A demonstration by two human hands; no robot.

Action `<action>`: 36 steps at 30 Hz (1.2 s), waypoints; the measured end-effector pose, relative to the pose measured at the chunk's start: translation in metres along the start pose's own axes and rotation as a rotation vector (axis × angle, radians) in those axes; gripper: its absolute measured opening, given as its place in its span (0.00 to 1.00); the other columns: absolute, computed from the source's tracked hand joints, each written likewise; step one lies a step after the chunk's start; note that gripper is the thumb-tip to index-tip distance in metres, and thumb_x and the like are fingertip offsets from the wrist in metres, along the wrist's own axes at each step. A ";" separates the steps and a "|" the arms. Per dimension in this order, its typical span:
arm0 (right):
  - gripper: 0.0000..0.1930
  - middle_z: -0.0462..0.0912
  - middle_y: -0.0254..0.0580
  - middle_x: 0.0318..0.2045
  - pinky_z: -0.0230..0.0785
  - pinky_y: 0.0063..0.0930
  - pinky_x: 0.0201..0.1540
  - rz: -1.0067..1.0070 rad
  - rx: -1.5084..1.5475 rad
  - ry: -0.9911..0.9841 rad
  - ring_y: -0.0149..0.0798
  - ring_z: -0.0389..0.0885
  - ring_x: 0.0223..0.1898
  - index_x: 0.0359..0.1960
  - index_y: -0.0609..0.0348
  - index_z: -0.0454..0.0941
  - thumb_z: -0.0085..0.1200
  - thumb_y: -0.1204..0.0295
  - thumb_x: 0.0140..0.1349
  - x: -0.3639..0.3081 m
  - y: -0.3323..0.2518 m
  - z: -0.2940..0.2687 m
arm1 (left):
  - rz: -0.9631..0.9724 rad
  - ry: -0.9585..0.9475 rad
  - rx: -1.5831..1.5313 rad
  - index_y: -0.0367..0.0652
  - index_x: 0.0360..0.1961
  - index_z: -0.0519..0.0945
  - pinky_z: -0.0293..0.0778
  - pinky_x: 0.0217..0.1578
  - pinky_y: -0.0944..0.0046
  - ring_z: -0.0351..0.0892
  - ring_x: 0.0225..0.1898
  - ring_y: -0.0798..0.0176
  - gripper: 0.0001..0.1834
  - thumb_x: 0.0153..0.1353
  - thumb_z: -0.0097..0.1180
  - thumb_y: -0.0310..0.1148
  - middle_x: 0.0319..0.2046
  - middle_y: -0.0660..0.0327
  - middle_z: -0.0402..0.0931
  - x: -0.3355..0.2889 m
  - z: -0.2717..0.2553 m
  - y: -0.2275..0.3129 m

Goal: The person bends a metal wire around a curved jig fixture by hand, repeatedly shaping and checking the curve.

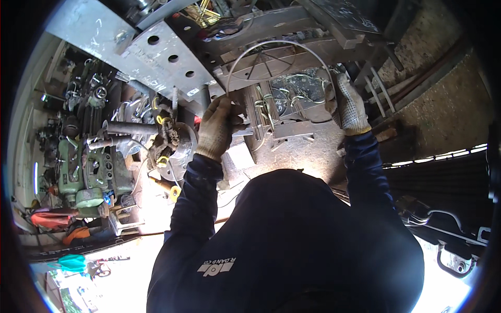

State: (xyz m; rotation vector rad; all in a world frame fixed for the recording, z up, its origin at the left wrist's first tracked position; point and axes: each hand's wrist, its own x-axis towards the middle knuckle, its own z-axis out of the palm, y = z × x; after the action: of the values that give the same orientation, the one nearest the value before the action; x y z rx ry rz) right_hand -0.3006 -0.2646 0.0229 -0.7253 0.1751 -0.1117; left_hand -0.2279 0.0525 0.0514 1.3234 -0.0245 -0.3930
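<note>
A thin round metal hoop point(284, 41) stands up between my two hands, its arc curving away from me. My left hand point(215, 128), in a worn knitted glove, is closed round the hoop's left side. On the other side my right hand point(350, 107), in a dotted glove, pinches the hoop between the thumb and the straighter fingers. The lower part of the hoop is hard to make out. Beyond and below it lie bundles of thin metal rods point(269, 107) tied with wire. Spoke-like thin bars point(266, 63) show through the hoop.
A heavy steel plate with round holes point(173, 58) juts in at upper left. Below it a metal pipe point(130, 128) lies near dark gloves with yellow cuffs point(166, 138). Green machinery point(70, 167) stands far left. Steel beams point(292, 57) cross ahead; metal bars point(383, 91) lie right.
</note>
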 end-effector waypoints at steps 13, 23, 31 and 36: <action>0.25 0.77 0.31 0.27 0.61 0.18 0.22 0.040 -0.452 0.027 0.23 0.69 0.21 0.62 0.61 0.72 0.49 0.55 0.72 0.001 0.020 0.006 | 0.144 -0.248 0.318 0.34 0.70 0.60 0.78 0.52 0.61 0.79 0.54 0.61 0.35 0.70 0.55 0.43 0.53 0.49 0.77 -0.026 -0.050 -0.028; 0.37 0.80 0.36 0.33 0.68 0.21 0.36 -0.034 -0.339 -0.277 0.28 0.77 0.31 0.58 0.64 0.75 0.43 0.38 0.69 -0.002 0.009 0.061 | 0.337 -0.101 0.253 0.33 0.59 0.75 0.78 0.45 0.65 0.81 0.41 0.66 0.39 0.65 0.55 0.60 0.36 0.60 0.81 -0.036 -0.083 0.001; 0.11 0.80 0.25 0.30 0.66 0.16 0.33 -0.251 -0.896 0.077 0.21 0.74 0.31 0.45 0.56 0.83 0.56 0.63 0.70 0.028 0.040 0.089 | 0.475 0.116 -0.120 0.39 0.47 0.81 0.79 0.34 0.63 0.82 0.29 0.65 0.25 0.71 0.52 0.53 0.34 0.57 0.84 -0.031 -0.062 0.008; 0.15 0.80 0.26 0.27 0.72 0.20 0.27 -0.319 -0.412 0.118 0.23 0.78 0.26 0.53 0.55 0.79 0.56 0.64 0.69 0.034 0.052 0.121 | 0.456 0.136 -0.175 0.39 0.45 0.80 0.70 0.18 0.71 0.74 0.18 0.68 0.27 0.72 0.46 0.55 0.26 0.58 0.80 -0.024 -0.062 0.000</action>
State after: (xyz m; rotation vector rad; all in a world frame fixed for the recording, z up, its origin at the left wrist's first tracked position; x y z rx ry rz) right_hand -0.2416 -0.1533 0.0728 -1.1559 0.1965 -0.4323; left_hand -0.2358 0.1181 0.0404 1.1285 -0.1713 0.0815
